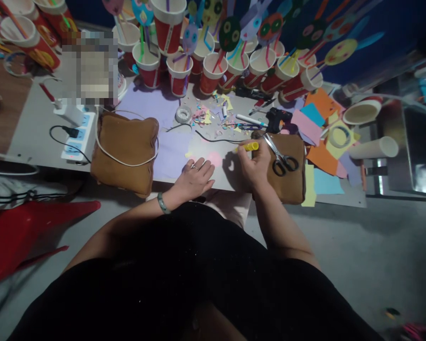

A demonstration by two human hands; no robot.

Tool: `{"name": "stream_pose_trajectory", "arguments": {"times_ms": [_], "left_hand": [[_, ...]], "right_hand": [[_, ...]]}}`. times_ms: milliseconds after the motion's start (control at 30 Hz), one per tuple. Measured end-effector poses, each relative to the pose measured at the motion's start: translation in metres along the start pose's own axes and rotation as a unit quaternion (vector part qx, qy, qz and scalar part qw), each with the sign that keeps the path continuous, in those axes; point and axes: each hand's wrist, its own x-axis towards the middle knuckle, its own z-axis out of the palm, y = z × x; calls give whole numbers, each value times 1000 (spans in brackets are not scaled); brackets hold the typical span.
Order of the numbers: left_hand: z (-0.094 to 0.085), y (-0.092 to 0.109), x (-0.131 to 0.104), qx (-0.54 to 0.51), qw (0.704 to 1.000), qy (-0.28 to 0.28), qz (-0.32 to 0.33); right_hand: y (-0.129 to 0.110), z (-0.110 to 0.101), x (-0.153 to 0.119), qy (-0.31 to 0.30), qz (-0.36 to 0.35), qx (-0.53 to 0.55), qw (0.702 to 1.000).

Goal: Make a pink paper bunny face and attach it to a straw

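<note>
My right hand [255, 163] is closed round a yellow marker [249, 147] above the table's front edge. My left hand [196, 177] lies on the table's front edge, its fingers stretched out and apart. Just beyond the left fingers is a pink paper piece [214, 158], with a small yellow bit beside it. Scissors with black handles [279, 156] rest on the brown cushion [291, 187] to the right of my right hand. A purple paper sheet [168, 154] lies to the left.
Red paper cups [213, 73] with paper animal faces on straws line the back. Tape [183, 114], paper scraps [208, 113] and a black glue gun [277, 118] lie mid-table. Coloured paper [321, 128] is at right; another brown cushion [126, 147] and a power strip [78, 135] at left.
</note>
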Motion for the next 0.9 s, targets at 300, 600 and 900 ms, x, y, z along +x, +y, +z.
{"name": "stream_pose_trajectory", "arguments": {"times_ms": [300, 600, 900], "left_hand": [[0, 0, 0, 20, 1000, 7, -3], [7, 1, -2, 51, 999, 20, -3], [3, 17, -1, 49, 998, -7, -32]], "right_hand": [[15, -28, 42, -146, -145, -309, 928], [14, -7, 47, -207, -178, -268, 924], [15, 5, 38, -205, -185, -256, 926]]}}
